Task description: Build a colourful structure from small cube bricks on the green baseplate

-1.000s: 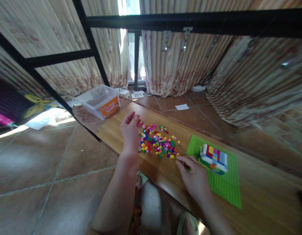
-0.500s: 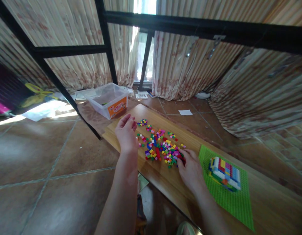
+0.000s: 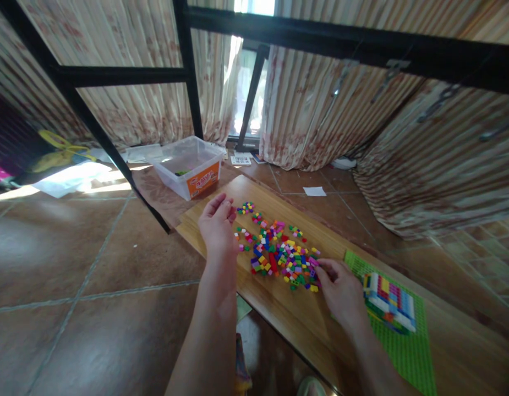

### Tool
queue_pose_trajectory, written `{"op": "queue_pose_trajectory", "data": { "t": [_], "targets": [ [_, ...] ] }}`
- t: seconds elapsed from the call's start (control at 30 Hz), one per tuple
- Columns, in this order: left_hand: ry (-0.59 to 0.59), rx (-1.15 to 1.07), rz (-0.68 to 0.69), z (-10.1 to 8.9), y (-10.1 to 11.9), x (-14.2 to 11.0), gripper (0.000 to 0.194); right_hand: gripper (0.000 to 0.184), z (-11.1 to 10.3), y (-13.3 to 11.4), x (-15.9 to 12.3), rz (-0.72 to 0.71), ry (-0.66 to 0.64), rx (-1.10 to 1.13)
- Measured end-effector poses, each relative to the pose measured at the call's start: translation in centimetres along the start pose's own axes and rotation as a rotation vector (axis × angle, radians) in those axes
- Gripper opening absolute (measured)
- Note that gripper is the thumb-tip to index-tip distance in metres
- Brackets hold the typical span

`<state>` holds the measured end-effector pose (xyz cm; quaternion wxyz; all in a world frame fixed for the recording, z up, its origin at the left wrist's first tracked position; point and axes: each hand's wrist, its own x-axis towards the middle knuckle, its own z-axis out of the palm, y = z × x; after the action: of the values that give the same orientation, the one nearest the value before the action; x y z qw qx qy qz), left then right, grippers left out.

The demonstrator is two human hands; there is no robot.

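Observation:
Loose toy building bricks (image 3: 295,258) in many colours lie in a spread pile on the wooden table (image 3: 274,305). My right hand (image 3: 340,291) is at the pile's right edge, thumb and forefinger pinched together by some magenta bricks; whatever is between the fingertips is too small to make out. Over the table's far left part, my left hand (image 3: 218,225) is raised with its fingers curled in, and its contents, if any, are hidden. Right of my right hand, a built block of white, blue, red and yellow bricks (image 3: 389,302) sits on a green baseplate (image 3: 415,357).
A clear plastic box (image 3: 167,173) with an orange label stands on the floor beyond the table's left end. A black metal frame (image 3: 192,82) crosses in front of striped curtains (image 3: 312,115). A white paper (image 3: 314,191) lies on the tiled floor.
My right hand has drawn back slightly to the right, showing more bricks at the pile's edge. My left hand keeps its curled pose. The whole view has shifted a little.

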<state>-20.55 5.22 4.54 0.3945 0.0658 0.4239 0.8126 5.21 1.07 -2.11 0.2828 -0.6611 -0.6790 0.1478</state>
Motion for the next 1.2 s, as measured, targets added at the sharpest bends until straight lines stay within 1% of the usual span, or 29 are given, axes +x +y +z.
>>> {"op": "queue_pose_trajectory", "data": {
  "t": [0.17, 0.3, 0.37, 0.47, 0.57, 0.63, 0.77, 0.83, 0.87, 0.93, 1.07, 1.13, 1.2],
  "targets": [
    [0.023, -0.037, 0.008, -0.4, 0.2, 0.4, 0.026, 0.033, -0.1, -0.2, 0.1, -0.016, -0.014, -0.062],
    [0.046, -0.046, 0.015, -0.7, 0.6, 0.8, 0.027, 0.033, 0.3, -1.0, 1.3, -0.035, -0.042, -0.071],
    [0.06, -0.047, 0.017, -0.8, 0.8, 0.9, 0.027, 0.033, 0.8, -2.0, 2.5, -0.079, -0.066, -0.067],
    [0.066, -0.052, 0.011, -0.9, 1.0, 1.0, 0.026, 0.034, 1.9, -3.6, 4.3, -0.189, -0.124, -0.081],
    [0.061, -0.061, 0.006, -1.0, 1.0, 1.1, 0.027, 0.027, 2.7, -4.3, 5.3, -0.237, -0.19, -0.137],
    [0.062, -0.066, 0.005, -1.0, 1.0, 1.2, 0.027, 0.025, 2.6, -3.9, 5.3, -0.234, -0.209, -0.145],
    [0.061, -0.077, -0.007, -1.1, 0.9, 1.3, 0.026, 0.026, 1.2, -2.6, 4.9, -0.238, -0.225, -0.117],
    [0.059, -0.08, -0.014, -1.0, 0.8, 1.3, 0.026, 0.026, 0.9, -2.9, 5.1, -0.26, -0.227, -0.101],
    [0.058, -0.081, -0.017, -1.0, 0.7, 1.2, 0.025, 0.027, 1.1, -3.5, 5.4, -0.264, -0.221, -0.091],
    [0.054, -0.086, -0.016, -1.0, 0.7, 1.2, 0.025, 0.029, 2.2, -5.2, 6.3, -0.257, -0.206, -0.073],
    [0.049, -0.082, -0.032, -0.9, 0.7, 1.0, 0.026, 0.033, 5.9, -8.8, 8.5, -0.292, -0.197, -0.117],
    [0.036, -0.064, -0.042, -0.9, 0.7, 0.9, 0.026, 0.027, 7.2, -9.6, 9.2, -0.32, -0.201, -0.128],
    [0.005, -0.018, -0.054, -0.8, 0.6, 0.8, 0.025, 0.022, 7.5, -9.6, 9.4, -0.322, -0.213, -0.079]
  ]
}}
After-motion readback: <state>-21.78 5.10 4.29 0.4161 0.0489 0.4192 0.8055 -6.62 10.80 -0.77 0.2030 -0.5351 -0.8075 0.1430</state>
